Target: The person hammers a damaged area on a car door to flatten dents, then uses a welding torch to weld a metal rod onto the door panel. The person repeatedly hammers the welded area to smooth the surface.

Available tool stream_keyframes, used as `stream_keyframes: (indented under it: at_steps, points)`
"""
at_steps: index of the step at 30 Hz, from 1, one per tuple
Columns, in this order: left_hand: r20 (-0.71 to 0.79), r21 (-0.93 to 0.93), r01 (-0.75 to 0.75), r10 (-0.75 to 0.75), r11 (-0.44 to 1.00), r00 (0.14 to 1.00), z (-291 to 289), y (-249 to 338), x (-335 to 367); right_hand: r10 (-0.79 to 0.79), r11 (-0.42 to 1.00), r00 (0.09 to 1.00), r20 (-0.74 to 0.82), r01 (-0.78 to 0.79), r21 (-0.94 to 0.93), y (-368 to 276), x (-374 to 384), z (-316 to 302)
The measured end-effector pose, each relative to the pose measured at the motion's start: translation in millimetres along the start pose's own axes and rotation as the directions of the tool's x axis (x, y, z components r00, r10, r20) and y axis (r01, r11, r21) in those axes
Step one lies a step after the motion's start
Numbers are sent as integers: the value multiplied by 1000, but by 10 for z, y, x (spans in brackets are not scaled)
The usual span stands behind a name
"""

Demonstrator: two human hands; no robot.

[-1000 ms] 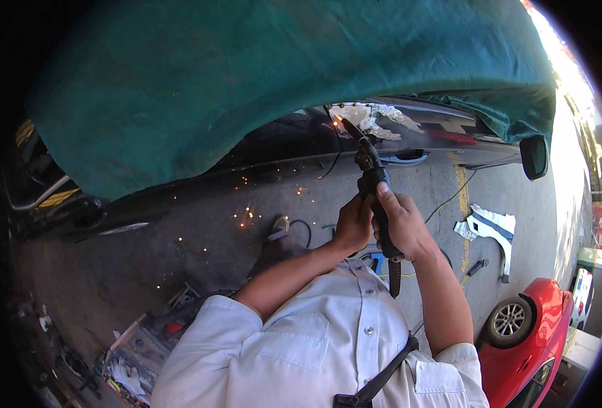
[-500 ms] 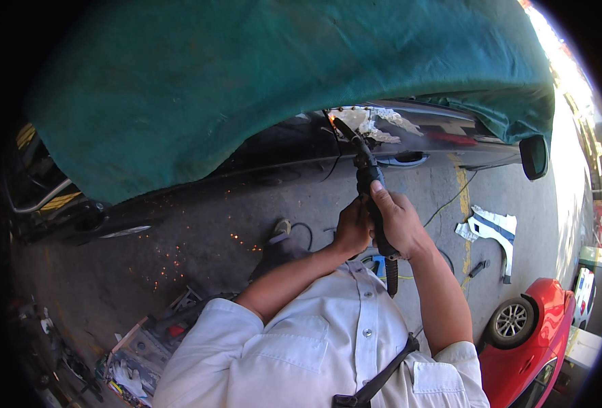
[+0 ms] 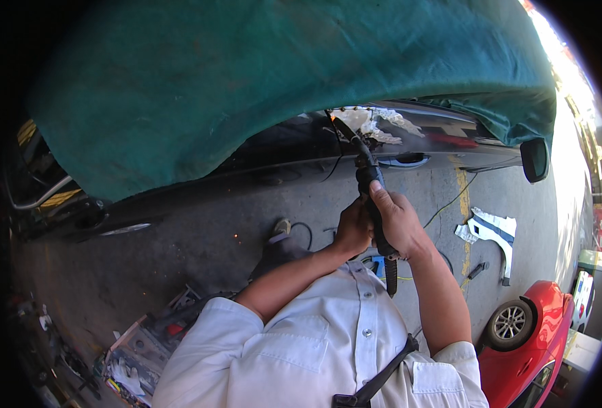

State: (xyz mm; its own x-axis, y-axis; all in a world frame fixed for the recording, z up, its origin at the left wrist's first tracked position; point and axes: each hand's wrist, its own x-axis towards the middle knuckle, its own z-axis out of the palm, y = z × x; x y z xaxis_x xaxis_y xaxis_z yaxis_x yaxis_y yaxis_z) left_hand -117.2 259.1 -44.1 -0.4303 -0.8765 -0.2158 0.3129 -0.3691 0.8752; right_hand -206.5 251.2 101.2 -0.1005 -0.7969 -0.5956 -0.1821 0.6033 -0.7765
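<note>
Left of a door handle (image 3: 406, 161), a black torch (image 3: 368, 170) points at an orange glow (image 3: 332, 117), the right hand (image 3: 397, 216) wrapped round it, the left hand (image 3: 352, 226) curled alongside — its hold unclear. Hot work on bare metal (image 3: 363, 120) beyond the handle appears underway — next calls for steady aim.

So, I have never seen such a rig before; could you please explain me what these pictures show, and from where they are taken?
There is no machine arm: these are a person's bare hands. Every picture comes from a camera worn on the head, looking down; its fisheye lens bends straight edges. The right hand grips a black torch-like tool. The left hand is against it, fingers partly hidden, so its grip is unclear. The tool's tip, beside a small orange glow, is at a pale patch on a dark car. A green cloth drapes over that car. A white panel lies on the floor.
</note>
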Motion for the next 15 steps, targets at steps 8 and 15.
stream_keyframes:
  at_steps: [8, 15]
  points:
    - [-14, 65, -41, 42, 997, 999, 27, 85, -28, -5, 1000, 1000, 1, 5, 7, -8, -17, 1]
    - [-53, 136, 71, -64, 988, 997, 26, 172, -18, -36, 999, 999, -22, 36, 29, 27, -11, -27]
